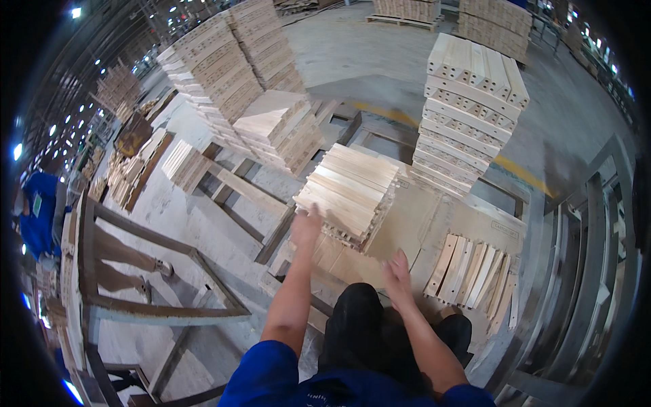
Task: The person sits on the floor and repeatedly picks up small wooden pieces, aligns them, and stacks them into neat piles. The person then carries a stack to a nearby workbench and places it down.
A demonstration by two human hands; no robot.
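A low stack of pale wooden slats (349, 183) stands in front of me on a cardboard sheet (410, 217). My left hand (306, 226) is at the stack's near left corner, fingers apart and holding nothing; whether it touches the wood I cannot tell. Lower and to the right, my right hand (397, 275) hovers over the cardboard's near part, empty, with its thumb away from the fingers. To its right lies a row of loose slats (471, 275) side by side, some with dark holes.
A tall stack of drilled wooden pieces (468, 115) rises at the far right, and taller stacks (224, 74) stand at the far left. Metal frames (163, 312) flank me on the left and right (576, 271). Another person in blue (41, 210) is at the left edge.
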